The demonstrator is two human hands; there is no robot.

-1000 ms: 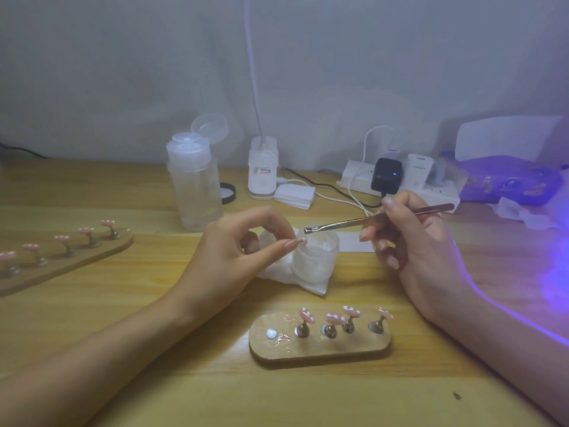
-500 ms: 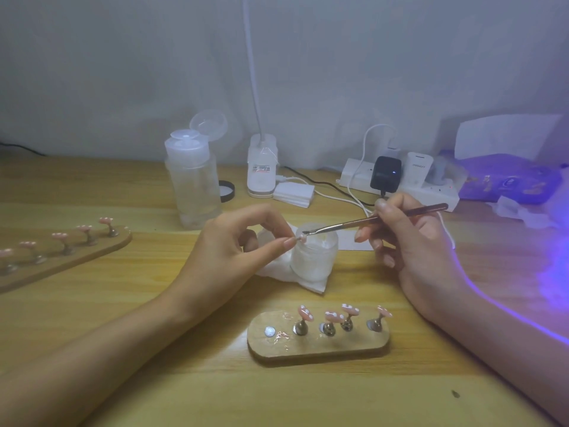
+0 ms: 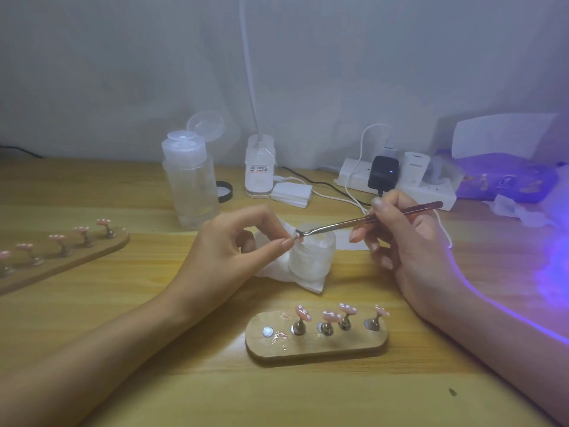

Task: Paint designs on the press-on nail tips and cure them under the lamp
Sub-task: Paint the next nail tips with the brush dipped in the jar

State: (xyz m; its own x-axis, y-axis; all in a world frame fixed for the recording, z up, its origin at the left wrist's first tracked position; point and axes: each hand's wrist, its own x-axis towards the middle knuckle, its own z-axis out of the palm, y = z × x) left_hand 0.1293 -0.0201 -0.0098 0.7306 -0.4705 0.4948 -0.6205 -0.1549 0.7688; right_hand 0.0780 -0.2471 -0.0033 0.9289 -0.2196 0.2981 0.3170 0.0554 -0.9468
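The left hand (image 3: 234, 245) pinches a tiny pale piece (image 3: 296, 234) over the open jar (image 3: 311, 260). The right hand (image 3: 403, 241) pinches a metal tool (image 3: 369, 219) against it, and one slip could drop it in. The nail tips (image 3: 332, 315) stand near the table's (image 3: 154, 380) front edge, where a forearm might smudge them.

Wood, metal, plastic
I see a matt wooden table (image 3: 123, 334), glossy metal tool (image 3: 354, 223), frosted jar (image 3: 311, 260), clear plastic bottle (image 3: 191, 186)

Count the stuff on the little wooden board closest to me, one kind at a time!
Pink nail tips: 4
Metal stands: 4
Bare silver disc: 1
Total: 9
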